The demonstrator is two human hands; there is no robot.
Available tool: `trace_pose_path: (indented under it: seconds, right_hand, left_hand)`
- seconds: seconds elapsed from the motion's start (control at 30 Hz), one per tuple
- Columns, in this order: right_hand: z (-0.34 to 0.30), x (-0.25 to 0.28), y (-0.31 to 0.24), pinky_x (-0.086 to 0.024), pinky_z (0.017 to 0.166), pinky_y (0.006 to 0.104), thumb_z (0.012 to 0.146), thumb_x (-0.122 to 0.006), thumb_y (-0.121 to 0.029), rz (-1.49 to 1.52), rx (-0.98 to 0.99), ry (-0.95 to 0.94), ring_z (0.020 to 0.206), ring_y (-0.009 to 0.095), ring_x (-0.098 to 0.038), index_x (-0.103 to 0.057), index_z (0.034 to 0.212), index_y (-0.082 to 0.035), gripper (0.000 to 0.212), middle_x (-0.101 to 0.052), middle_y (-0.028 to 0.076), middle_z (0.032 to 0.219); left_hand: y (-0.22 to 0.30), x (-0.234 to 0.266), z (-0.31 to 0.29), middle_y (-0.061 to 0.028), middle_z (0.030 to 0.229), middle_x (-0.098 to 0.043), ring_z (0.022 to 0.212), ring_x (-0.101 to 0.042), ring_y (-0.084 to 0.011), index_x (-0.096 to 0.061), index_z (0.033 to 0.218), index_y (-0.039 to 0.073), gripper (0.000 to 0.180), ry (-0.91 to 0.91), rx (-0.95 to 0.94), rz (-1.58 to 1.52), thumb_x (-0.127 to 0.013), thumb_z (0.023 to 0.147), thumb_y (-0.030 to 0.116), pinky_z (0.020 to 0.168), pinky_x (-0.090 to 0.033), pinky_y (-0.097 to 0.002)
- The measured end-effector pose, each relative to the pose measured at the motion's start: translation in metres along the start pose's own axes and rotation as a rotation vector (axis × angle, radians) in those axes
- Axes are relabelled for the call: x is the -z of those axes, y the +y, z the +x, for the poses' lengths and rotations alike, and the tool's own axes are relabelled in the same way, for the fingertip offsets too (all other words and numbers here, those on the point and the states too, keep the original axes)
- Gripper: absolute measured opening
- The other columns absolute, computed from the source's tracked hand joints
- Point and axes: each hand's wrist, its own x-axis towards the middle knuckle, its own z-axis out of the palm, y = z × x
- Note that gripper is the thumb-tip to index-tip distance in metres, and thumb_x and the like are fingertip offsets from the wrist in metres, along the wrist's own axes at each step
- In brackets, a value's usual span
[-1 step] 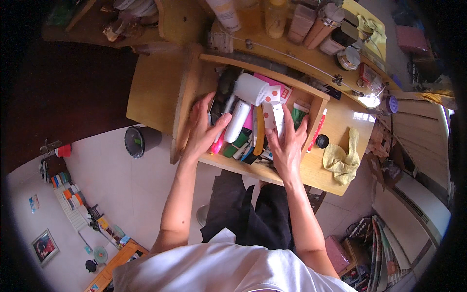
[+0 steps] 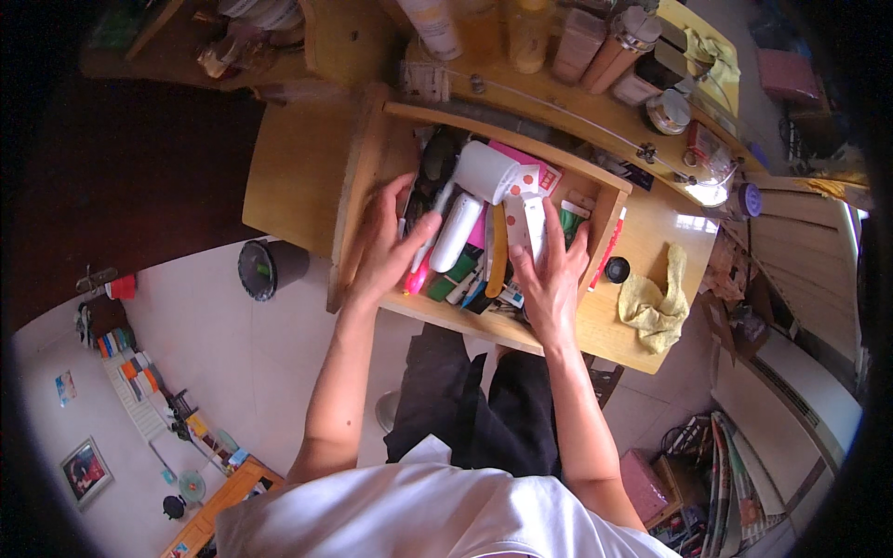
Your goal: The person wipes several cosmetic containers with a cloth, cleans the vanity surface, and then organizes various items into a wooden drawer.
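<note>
A wooden drawer [image 2: 437, 312], pulled out in front of me, is packed with small articles. My left hand [image 2: 383, 249] is inside its left side, fingers apart and holding nothing, beside a bright pink object [image 2: 418, 277]. At the right, my right hand [image 2: 553, 274] has spread fingers and touches a white box with red dots [image 2: 526, 223]. Between the hands lies what looks like a white hair dryer [image 2: 456, 232], its round barrel toward the back. A yellow curved strip [image 2: 498, 249] lies beside the box, and a green packet [image 2: 574, 221] lies beyond my right fingers.
Bottles [image 2: 528, 37] and jars [image 2: 668, 112] stand on the shelf behind the drawer. A yellow cloth [image 2: 656, 302] and a black round lid [image 2: 617, 270] rest on the tabletop at right. A dark bin [image 2: 270, 270] stands on the floor at left.
The white hair dryer has shifted slightly to the right. My right thumb has moved a little toward the right along the box; my left hand has barely moved.
</note>
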Motion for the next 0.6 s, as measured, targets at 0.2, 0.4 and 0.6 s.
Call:
trace_pose_path:
  seconds: [0.2,0.4,0.6]
  right_hand:
    - [0.004,-0.019,0.008,-0.026,0.105,0.0441,0.077,-0.068,-0.031,0.491,-0.104,0.017,0.126,0.039,-0.031,-0.01,0.143,-0.005,0.092,-0.021,0.025,0.142]
    - [0.001,-0.016,0.011,-0.02,0.109,0.0392,0.078,-0.067,-0.034,0.694,-0.182,0.106,0.135,0.032,-0.019,0.002,0.143,-0.003,0.1,-0.009,0.022,0.148]
    - [0.011,-0.019,0.016,-0.024,0.106,0.0371,0.077,-0.067,-0.031,0.958,-0.301,-0.174,0.126,0.024,-0.033,-0.012,0.143,-0.009,0.088,-0.031,0.01,0.138]
  left_hand:
    - [0.022,-0.001,0.01,-0.0137,0.113,-0.054,0.105,-0.05,-0.0206,-0.046,0.12,-0.003,0.062,-0.203,0.252,-0.248,-0.067,0.079,0.039,0.091,-0.037,-0.0304]
    - [0.014,-0.002,0.01,-0.0133,0.111,-0.056,0.103,-0.052,-0.0196,-0.047,0.121,-0.003,0.066,-0.256,0.268,-0.23,-0.071,0.075,0.038,0.089,-0.04,-0.0301]
    - [0.008,-0.003,0.005,-0.0172,0.127,-0.046,0.119,-0.042,-0.0254,-0.035,0.134,0.003,0.084,-0.295,0.398,-0.333,-0.073,0.071,0.043,0.101,-0.031,-0.033]
